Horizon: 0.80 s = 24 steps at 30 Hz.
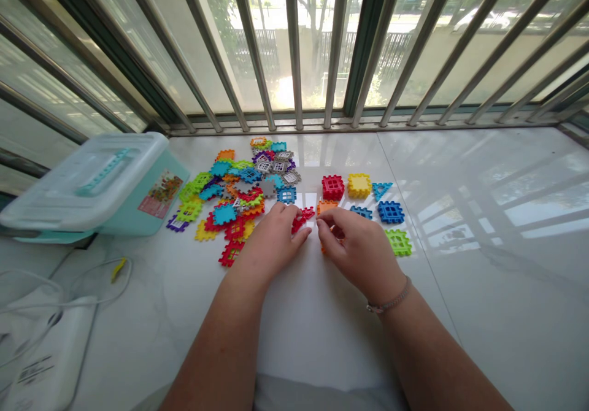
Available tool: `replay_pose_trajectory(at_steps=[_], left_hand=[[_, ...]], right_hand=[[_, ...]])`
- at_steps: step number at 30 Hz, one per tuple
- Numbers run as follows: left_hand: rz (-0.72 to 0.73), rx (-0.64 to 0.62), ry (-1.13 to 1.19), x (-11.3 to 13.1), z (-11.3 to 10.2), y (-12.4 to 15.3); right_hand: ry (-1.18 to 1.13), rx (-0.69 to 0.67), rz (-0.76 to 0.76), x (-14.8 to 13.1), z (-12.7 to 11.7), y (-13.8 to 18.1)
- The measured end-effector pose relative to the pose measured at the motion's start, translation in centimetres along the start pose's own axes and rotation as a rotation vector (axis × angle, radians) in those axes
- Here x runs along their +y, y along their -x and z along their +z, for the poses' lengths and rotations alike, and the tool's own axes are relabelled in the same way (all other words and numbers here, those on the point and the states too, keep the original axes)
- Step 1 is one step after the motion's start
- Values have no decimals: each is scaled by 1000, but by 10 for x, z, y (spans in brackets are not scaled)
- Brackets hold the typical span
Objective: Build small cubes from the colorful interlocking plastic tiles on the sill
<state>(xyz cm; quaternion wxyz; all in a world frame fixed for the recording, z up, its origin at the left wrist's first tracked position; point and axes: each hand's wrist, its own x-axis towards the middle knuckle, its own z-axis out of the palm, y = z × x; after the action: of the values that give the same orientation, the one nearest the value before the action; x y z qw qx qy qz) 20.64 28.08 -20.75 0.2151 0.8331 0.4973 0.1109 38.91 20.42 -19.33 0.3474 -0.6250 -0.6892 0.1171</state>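
Note:
My left hand (278,236) is closed around the near edge of a red toothed building tile (304,216), thumb and fingers on either side of it. To its right, my right hand (359,242) has its thumb and forefinger pinched together. Whatever sits in that pinch is hidden. An orange tile (327,207) lies just beyond the right fingers, and more orange shows beneath the hand. Around the right hand are a red tile stack (332,187), a yellow stack (359,185), a blue triangle (381,191), blue window tiles (391,212) and a green window tile (398,242).
A loose heap of mixed tiles (243,187) spreads left of my hands. Beyond it stands a lidded turquoise box (138,196). A white power strip (59,356) with cables lies at lower left. Metal window bars (298,61) border the white floor (483,264) at the back.

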Motion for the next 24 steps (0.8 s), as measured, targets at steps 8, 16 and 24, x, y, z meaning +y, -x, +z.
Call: replay_pose_trajectory(at_steps=[8,16,24], left_hand=[[-12,-5,11,2,-3,1],[-10,-25,8,1,-2,2],[5,-13,-30,-1,0,0]], right_hand=[[20,-12,-5,1,2,1],[27,-62,16,0,3,1],[31,-124,15,-3,3,1]])
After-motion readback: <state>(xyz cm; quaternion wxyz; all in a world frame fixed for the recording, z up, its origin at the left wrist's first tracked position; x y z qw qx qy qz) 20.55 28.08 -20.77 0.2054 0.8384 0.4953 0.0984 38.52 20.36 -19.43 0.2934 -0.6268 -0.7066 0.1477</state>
